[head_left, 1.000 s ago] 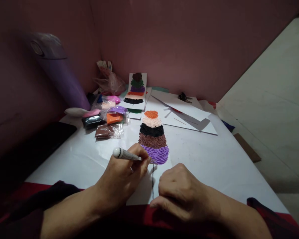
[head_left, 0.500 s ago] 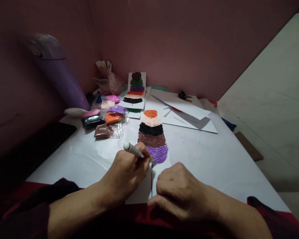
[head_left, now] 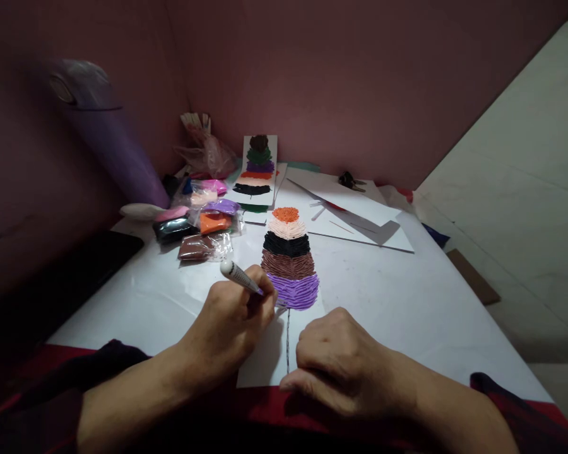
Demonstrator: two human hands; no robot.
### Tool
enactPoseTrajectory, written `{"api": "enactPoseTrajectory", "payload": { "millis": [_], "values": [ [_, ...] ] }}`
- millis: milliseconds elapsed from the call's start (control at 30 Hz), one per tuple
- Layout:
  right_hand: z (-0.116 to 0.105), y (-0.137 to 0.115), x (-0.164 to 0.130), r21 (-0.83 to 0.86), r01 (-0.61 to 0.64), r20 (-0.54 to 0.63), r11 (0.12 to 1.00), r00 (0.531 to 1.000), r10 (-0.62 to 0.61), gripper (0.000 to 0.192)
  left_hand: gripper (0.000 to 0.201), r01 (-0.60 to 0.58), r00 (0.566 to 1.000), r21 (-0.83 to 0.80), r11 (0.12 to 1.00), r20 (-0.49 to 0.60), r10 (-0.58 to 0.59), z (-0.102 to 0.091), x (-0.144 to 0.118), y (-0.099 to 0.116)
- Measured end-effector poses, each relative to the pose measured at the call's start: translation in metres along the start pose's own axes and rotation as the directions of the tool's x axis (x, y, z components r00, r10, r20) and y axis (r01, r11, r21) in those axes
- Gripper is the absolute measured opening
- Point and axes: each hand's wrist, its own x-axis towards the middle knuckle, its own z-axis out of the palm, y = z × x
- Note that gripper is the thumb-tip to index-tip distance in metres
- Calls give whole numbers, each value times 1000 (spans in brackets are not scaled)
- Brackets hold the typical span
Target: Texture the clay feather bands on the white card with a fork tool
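My left hand (head_left: 241,309) pinches a marker pen (head_left: 239,275) with a whitish, printed barrel. Its tip is by the lower left edge of a purple band (head_left: 296,291) of clay-like strands. That band is the lowest of several on a white card (head_left: 260,362), under brown (head_left: 288,265), black (head_left: 286,243), pale peach (head_left: 286,229) and orange (head_left: 284,215). Below the purple, a dark line (head_left: 288,343) runs down the card. Curled into a loose fist, my right hand (head_left: 345,362) rests on the card's lower right part, thumb near its bottom edge.
Bagged clay pieces (head_left: 203,246) lie at left, near a purple bottle (head_left: 108,139) and a dark flat object (head_left: 94,271). Behind stands a second banded card (head_left: 253,189). White sheets (head_left: 383,236) and keys (head_left: 350,181) are at back right; a pink wall (head_left: 312,82) borders the table.
My left hand has slid to the left with the marker pen, from the bottom of the purple band toward its left edge. More of the dark line shows. My right hand stays put.
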Motion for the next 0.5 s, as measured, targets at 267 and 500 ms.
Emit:
{"api": "enactPoseTrajectory", "payload": {
  "millis": [267, 500],
  "values": [
    [0, 0, 0, 2, -8, 6, 1000, 1000, 8, 39, 12, -27, 999, 36, 999, -21, 28, -6, 0, 0],
    [1, 1, -1, 29, -31, 14, 999, 999, 31, 37, 13, -109, 984, 124, 986, -126, 124, -8, -3, 0]
  ]
}}
